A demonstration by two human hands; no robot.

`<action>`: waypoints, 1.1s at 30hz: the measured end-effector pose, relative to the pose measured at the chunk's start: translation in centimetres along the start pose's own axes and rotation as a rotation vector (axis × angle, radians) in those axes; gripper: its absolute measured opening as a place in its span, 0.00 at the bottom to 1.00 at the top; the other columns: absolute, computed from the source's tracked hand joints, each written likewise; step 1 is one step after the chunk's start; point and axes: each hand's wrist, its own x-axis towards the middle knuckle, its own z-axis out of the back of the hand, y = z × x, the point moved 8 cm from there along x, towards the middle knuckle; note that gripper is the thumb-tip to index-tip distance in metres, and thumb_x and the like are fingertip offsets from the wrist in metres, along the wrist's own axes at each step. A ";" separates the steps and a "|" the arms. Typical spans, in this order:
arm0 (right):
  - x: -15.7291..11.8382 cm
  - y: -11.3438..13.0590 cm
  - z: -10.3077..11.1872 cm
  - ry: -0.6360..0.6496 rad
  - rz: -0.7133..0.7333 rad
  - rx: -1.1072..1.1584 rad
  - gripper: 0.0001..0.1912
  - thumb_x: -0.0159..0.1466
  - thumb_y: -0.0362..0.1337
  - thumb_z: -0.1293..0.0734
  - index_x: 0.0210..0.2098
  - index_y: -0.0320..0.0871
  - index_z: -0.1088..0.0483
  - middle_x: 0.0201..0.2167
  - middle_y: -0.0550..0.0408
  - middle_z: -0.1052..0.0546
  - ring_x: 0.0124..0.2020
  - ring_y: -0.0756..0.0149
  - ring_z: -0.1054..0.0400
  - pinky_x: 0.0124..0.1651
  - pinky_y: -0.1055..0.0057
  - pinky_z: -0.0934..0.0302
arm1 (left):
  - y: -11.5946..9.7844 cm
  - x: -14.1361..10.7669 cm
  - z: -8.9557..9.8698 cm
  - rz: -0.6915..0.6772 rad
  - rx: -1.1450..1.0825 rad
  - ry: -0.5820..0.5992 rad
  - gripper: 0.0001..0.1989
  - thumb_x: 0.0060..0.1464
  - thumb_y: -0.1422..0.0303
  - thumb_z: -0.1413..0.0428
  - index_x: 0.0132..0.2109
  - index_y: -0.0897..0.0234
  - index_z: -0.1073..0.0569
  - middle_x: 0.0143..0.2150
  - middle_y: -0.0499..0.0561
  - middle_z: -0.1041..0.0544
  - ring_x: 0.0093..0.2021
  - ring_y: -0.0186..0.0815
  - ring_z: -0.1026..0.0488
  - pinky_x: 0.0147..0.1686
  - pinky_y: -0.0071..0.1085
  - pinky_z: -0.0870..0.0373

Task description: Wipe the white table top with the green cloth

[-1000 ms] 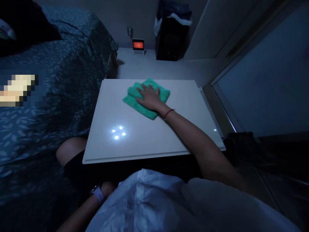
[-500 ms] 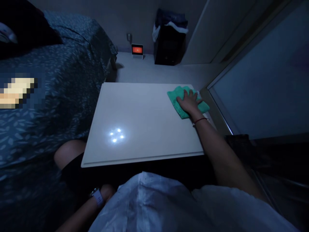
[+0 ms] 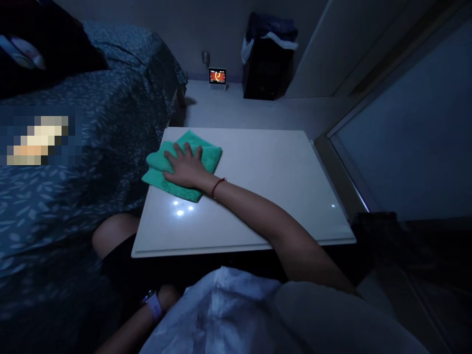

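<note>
A soft, nappy green cleaning cloth (image 3: 182, 164) lies on a smooth, glossy white tabletop (image 3: 258, 187) that mirrors a cluster of lamp points, beside a matt leaf-print fabric bedspread (image 3: 73, 162) and what appears, in the dim light, to be a smooth pale floor (image 3: 258, 110).

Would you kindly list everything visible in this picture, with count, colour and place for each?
cloth: one, green, near the table's left edge, under the right hand
table: one, white, centre, beside the bed
bed cover: one, dark blue with a leaf pattern, left
small screen: one, glowing orange, on the floor by the far wall
bin: one, black with a pale liner, far wall
watch: one, pale strap, left wrist
wrist string: one, red, right wrist
right hand: flat on the cloth
left hand: low by the lap, mostly hidden
</note>
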 end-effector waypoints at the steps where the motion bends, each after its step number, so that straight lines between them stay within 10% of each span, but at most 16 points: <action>1: 0.9 1.0 -0.4 0.019 0.058 0.013 0.39 0.65 0.58 0.43 0.70 0.44 0.44 0.73 0.40 0.49 0.70 0.29 0.60 0.63 0.25 0.65 | -0.3 -0.3 0.1 0.036 0.044 0.047 0.12 0.57 0.76 0.49 0.35 0.71 0.20 0.39 0.61 0.22 0.38 0.42 0.25 0.37 0.28 0.34; 5: 4.3 1.7 -1.0 0.092 0.178 0.049 0.37 0.66 0.58 0.45 0.68 0.46 0.41 0.73 0.43 0.48 0.71 0.33 0.58 0.63 0.26 0.65 | -2.6 -2.8 2.5 0.149 0.121 0.235 0.17 0.65 0.76 0.53 0.53 0.76 0.22 0.52 0.67 0.27 0.54 0.48 0.27 0.52 0.33 0.34; 11: 4.3 -5.3 1.2 0.032 0.003 0.039 0.35 0.69 0.55 0.46 0.70 0.44 0.43 0.73 0.42 0.49 0.71 0.34 0.58 0.64 0.27 0.65 | -5.0 -5.0 5.3 0.139 0.151 0.300 0.19 0.66 0.79 0.56 0.57 0.81 0.26 0.55 0.69 0.30 0.58 0.50 0.31 0.57 0.35 0.35; 25: -16.8 -33.9 11.9 -0.117 -0.825 -0.102 0.33 0.70 0.48 0.45 0.71 0.40 0.46 0.72 0.38 0.49 0.71 0.43 0.56 0.67 0.39 0.59 | -0.3 0.1 -0.9 0.067 0.075 0.170 0.15 0.62 0.75 0.49 0.49 0.70 0.20 0.51 0.62 0.25 0.53 0.47 0.26 0.51 0.33 0.33; 33: -16.3 -35.1 12.3 -0.211 -1.046 -0.109 0.32 0.69 0.47 0.45 0.67 0.36 0.42 0.65 0.27 0.43 0.65 0.35 0.48 0.62 0.37 0.53 | -3.0 -2.9 3.0 0.144 0.127 0.321 0.17 0.66 0.76 0.51 0.56 0.79 0.25 0.55 0.65 0.29 0.58 0.45 0.30 0.57 0.30 0.37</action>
